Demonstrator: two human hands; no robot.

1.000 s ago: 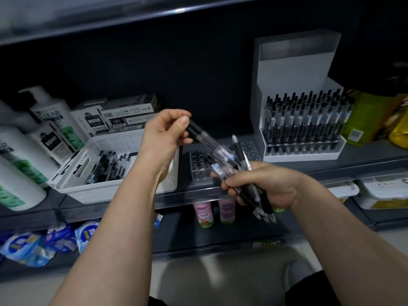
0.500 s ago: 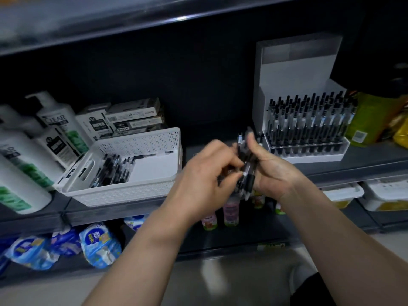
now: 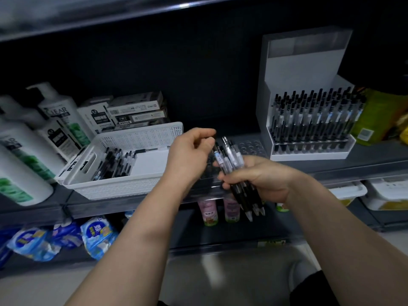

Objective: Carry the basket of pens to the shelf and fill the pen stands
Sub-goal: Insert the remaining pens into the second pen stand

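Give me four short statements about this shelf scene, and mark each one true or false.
1. The right hand grips a bundle of black-and-clear pens. True.
2. The white perforated plastic basket holds no pens. False: loose pens lie in its left part.
3. Upright pens fill the white display stand. True.
4. The left hand rests in the basket. False: it pinches the top of the bundle.

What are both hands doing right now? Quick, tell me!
Left hand: fingers pinch one pen at its top end.
Right hand: closed around the bundle of pens, tips pointing down.
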